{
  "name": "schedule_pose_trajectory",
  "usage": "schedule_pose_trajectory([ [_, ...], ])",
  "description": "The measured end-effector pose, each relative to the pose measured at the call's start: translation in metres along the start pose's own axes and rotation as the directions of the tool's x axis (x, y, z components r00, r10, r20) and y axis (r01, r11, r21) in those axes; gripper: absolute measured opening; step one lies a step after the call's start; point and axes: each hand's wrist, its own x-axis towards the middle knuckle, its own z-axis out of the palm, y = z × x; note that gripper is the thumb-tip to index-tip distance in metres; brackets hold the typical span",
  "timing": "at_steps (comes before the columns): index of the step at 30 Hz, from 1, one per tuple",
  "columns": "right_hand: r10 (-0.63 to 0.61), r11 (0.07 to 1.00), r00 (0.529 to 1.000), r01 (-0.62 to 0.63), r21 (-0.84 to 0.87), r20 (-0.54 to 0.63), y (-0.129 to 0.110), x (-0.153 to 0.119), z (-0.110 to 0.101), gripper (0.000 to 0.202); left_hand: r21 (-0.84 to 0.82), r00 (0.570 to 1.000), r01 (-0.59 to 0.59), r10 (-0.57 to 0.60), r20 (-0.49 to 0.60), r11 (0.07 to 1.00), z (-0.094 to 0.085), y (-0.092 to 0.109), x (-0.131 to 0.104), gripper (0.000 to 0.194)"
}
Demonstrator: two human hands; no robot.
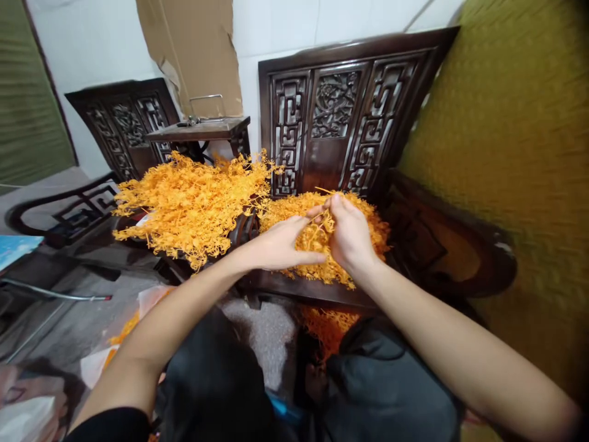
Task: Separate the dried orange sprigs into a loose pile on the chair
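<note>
Your right hand (350, 236) has its fingers curled, pinching a thin, curly orange plastic-looking sprig (326, 222). Left hand (281, 245): thumb spread wide of the fingers, fingertips right by the sprig; can't tell if they touch it. Sprig sits between your hands, over the fluffy orange heap (280, 212) on the dark, glossy wooden chair seat (317, 290). Keep the right pinch light and on the stem; curls look easy to crush. Work with left fingertips, not the palm. Lift slightly clear of the heap, since loose curls could snag.
</note>
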Motion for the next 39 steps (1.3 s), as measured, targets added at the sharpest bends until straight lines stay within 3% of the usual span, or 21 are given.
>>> schedule_pose_trajectory([
  [1, -0.008, 1.0, 1.0, 0.008, -0.019, 0.0, -0.004, 0.004, -0.003, 0.045, -0.056, 0.999, -0.028, 0.026, -0.041, 0.998, -0.006, -0.005, -0.004, 0.076],
  [3, -0.042, 0.992, 0.998, 0.046, -0.119, 0.036, -0.009, 0.01, -0.009, 0.049, -0.134, 0.984, -0.015, -0.009, -0.176, 0.991, -0.015, -0.014, -0.008, 0.075],
  [5, -0.07, 0.965, 0.988, 0.101, -0.241, 0.134, -0.011, 0.011, -0.012, 0.052, -0.18, 0.947, 0.013, -0.07, -0.313, 0.984, -0.019, -0.018, -0.006, 0.064],
  [7, -0.047, 0.946, 0.959, 0.133, -0.297, 0.28, -0.009, 0.009, -0.012, 0.054, -0.139, 0.932, -0.025, -0.028, -0.361, 0.99, -0.016, -0.019, -0.001, 0.059],
  [10, 0.109, 0.964, 0.875, 0.024, -0.266, 0.472, -0.004, 0.0, -0.012, 0.055, 0.047, 0.945, -0.169, 0.175, -0.276, 0.984, -0.008, -0.02, 0.007, 0.049],
  [12, 0.247, 0.958, 0.803, -0.117, -0.263, 0.543, 0.0, -0.006, -0.016, 0.061, 0.153, 0.954, -0.239, 0.261, -0.149, 0.959, -0.005, -0.022, 0.005, 0.041],
  [14, 0.315, 0.94, 0.746, -0.157, -0.304, 0.587, 0.003, -0.01, -0.023, 0.07, 0.26, 0.949, -0.299, 0.314, -0.017, 0.918, -0.006, -0.023, -0.001, 0.037],
  [16, 0.307, 0.923, 0.681, -0.041, -0.383, 0.665, 0.003, -0.011, -0.03, 0.067, 0.37, 0.927, -0.371, 0.362, 0.098, 0.852, -0.01, -0.023, -0.008, 0.031],
  [19, 0.353, 0.862, 0.498, 0.157, -0.483, 0.792, -0.001, -0.01, -0.04, 0.041, 0.442, 0.903, -0.429, 0.392, 0.178, 0.788, -0.012, -0.021, -0.013, 0.021],
  [21, 0.411, 0.826, 0.422, 0.203, -0.526, 0.808, -0.002, -0.009, -0.046, 0.032, 0.43, 0.898, -0.439, 0.39, 0.201, 0.789, -0.011, -0.022, -0.012, 0.02],
  [23, 0.417, 0.803, 0.436, 0.233, -0.548, 0.797, 0.0, -0.007, -0.051, 0.034, 0.405, 0.908, -0.418, 0.365, 0.205, 0.813, -0.009, -0.026, -0.009, 0.019],
  [26, 0.389, 0.796, 0.509, 0.233, -0.558, 0.768, 0.005, -0.005, -0.056, 0.044, 0.341, 0.926, -0.376, 0.333, 0.179, 0.862, -0.007, -0.036, -0.004, 0.02],
  [30, 0.476, 0.809, 0.513, 0.063, -0.584, 0.715, 0.011, -0.005, -0.054, 0.037, 0.318, 0.944, -0.328, 0.296, 0.145, 0.89, -0.01, -0.046, 0.0, 0.019],
  [32, 0.481, 0.808, 0.545, 0.03, -0.589, 0.687, 0.015, -0.005, -0.052, 0.033, 0.397, 0.954, -0.299, 0.259, 0.152, 0.868, -0.011, -0.046, 0.001, 0.019],
  [35, 0.413, 0.813, 0.641, 0.061, -0.58, 0.647, 0.022, -0.006, -0.051, 0.038, 0.546, 0.956, -0.281, 0.278, 0.091, 0.789, -0.01, -0.042, 0.002, 0.024],
  [39, 0.39, 0.804, 0.696, 0.061, -0.591, 0.603, 0.031, -0.003, -0.054, 0.038, 0.581, 0.938, -0.272, 0.347, -0.019, 0.767, 0.005, -0.035, 0.003, 0.04],
])
